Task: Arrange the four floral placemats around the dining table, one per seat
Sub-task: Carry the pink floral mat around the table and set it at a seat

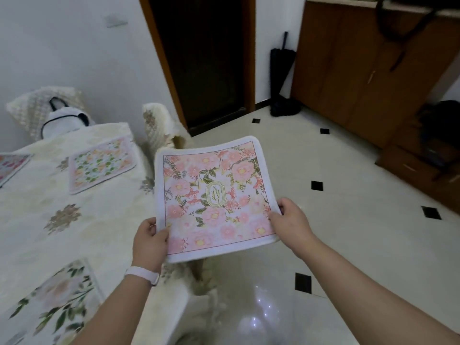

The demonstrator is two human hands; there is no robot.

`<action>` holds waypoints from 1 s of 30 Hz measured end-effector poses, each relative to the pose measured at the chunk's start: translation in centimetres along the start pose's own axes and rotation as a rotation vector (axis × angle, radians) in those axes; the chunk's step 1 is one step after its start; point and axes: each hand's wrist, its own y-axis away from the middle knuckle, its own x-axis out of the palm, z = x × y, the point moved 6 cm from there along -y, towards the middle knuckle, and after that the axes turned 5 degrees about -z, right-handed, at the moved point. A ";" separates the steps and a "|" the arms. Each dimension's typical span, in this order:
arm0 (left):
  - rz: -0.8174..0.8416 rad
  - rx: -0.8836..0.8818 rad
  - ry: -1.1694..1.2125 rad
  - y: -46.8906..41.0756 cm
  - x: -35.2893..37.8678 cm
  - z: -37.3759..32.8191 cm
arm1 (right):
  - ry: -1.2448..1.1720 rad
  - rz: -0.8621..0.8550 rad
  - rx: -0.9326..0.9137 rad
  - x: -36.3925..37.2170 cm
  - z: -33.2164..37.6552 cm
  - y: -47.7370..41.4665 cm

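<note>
- left hand (149, 241) is pinching the near-left corner of the pink floral placemat (214, 197), thumb on top, white wristband (143, 275) on the wrist
- right hand (290, 221) is gripping the same placemat at its right edge, fingers curled under
- held placemat is hanging in the air, face up, past the table's right edge and above the floor (348, 232), far edge curling up
- dining table (104, 227) is sitting to the left under a cream flowered cloth
- three other placemats are lying on it: a green-leaf placemat (102, 164) at the far side, a red-flower placemat (11, 165) cut off at the left edge, a pale leafy placemat (57, 302) nearest
- covered chair (159, 125) is standing at the table's far right corner
- black umbrella (281, 70) is leaning by the wooden cabinet (361, 70)
</note>
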 end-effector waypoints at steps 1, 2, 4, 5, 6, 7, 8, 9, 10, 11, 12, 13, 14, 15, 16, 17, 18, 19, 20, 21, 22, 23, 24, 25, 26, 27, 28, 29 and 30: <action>0.009 -0.012 0.008 0.3 1.6 -0.5 | -0.007 -0.015 0.003 -1.6 -0.2 -0.6; 0.016 -0.019 0.016 0.4 3.0 -1.1 | -0.018 -0.027 0.004 -3.0 -0.4 -1.1; 0.028 -0.027 0.040 0.5 5.4 -2.3 | -0.035 -0.039 0.006 -5.1 -0.7 -2.2; 0.037 -0.028 0.053 0.4 6.4 -2.8 | -0.041 -0.044 0.009 -5.9 -0.9 -2.8; 0.045 -0.026 0.062 0.2 7.4 -3.4 | -0.047 -0.047 0.014 -6.5 -0.9 -3.4; 0.051 -0.019 0.065 -0.2 8.3 -4.0 | -0.055 -0.049 0.021 -6.9 -0.9 -4.1; 0.054 -0.010 0.065 -0.5 9.2 -4.5 | -0.062 -0.051 0.027 -7.3 -0.9 -4.9; 0.053 -0.001 0.071 -0.9 10.0 -5.1 | -0.069 -0.053 0.031 -7.5 -0.7 -5.7; 0.050 0.007 0.085 -1.4 10.7 -5.7 | -0.073 -0.056 0.034 -7.7 -0.6 -6.5; 0.046 0.015 0.101 -1.8 11.4 -6.1 | -0.074 -0.058 0.038 -7.8 -0.4 -7.4; 0.042 0.020 0.115 -2.4 12.2 -6.4 | -0.074 -0.058 0.045 -7.8 -0.2 -8.4; 0.039 0.018 0.132 -3.0 12.9 -6.6 | -0.071 -0.056 0.050 -7.8 0.0 -9.4; 0.036 0.010 0.152 -3.7 13.6 -6.6 | -0.066 -0.053 0.053 -7.8 0.1 -10.6; 0.036 0.001 0.173 -4.6 14.3 -6.5 | -0.055 -0.050 0.052 -7.7 0.4 -12.0; 0.037 -0.001 0.191 -5.6 15.0 -6.5 | -0.043 -0.045 0.049 -7.4 0.7 -13.4; 0.034 0.000 0.208 -6.7 15.7 -6.7 | -0.034 -0.037 0.044 -7.1 1.0 -15.0; 0.023 0.002 0.225 -8.1 16.3 -6.9 | -0.031 -0.029 0.041 -6.6 1.5 -16.6; 0.005 0.003 0.238 -9.5 16.8 -7.2 | -0.032 -0.023 0.040 -6.0 1.9 -18.2; -0.015 0.005 0.248 -10.9 17.2 -7.5 | -0.030 -0.021 0.040 -5.3 2.4 -19.8; -0.033 0.003 0.260 -12.3 17.6 -7.9 | -0.027 -0.019 0.039 -4.6 3.0 -21.4; -0.048 -0.002 0.271 -13.8 17.9 -8.3 | -0.023 -0.012 0.042 -3.9 3.7 -23.0; -0.057 -0.009 0.277 -15.2 18.2 -8.5 | -0.016 0.001 0.044 -3.2 4.4 -24.5; -0.064 -0.014 0.278 -16.5 18.5 -8.6 | -0.007 0.018 0.044 -2.5 5.1 -25.9; -0.071 -0.018 0.279 -17.8 18.6 -8.7 | 0.000 0.036 0.043 -1.7 5.9 -27.2; -0.078 -0.020 0.284 -18.9 18.7 -8.9 | 0.003 0.052 0.037 -0.9 6.8 -28.5; -0.086 -0.025 0.291 -20.0 18.7 -9.1 | 0.006 0.068 0.026 -0.2 7.8 -29.8; -0.099 -0.034 0.298 -21.0 18.7 -9.3 | 0.011 0.083 0.012 0.5 8.8 -31.1; -0.117 -0.043 0.308 -21.9 18.6 -9.3 | 0.016 0.096 -0.002 1.2 9.7 -32.1; -0.139 -0.055 0.320 -22.6 18.3 -9.3 | 0.020 0.110 -0.014 2.0 10.6 -33.0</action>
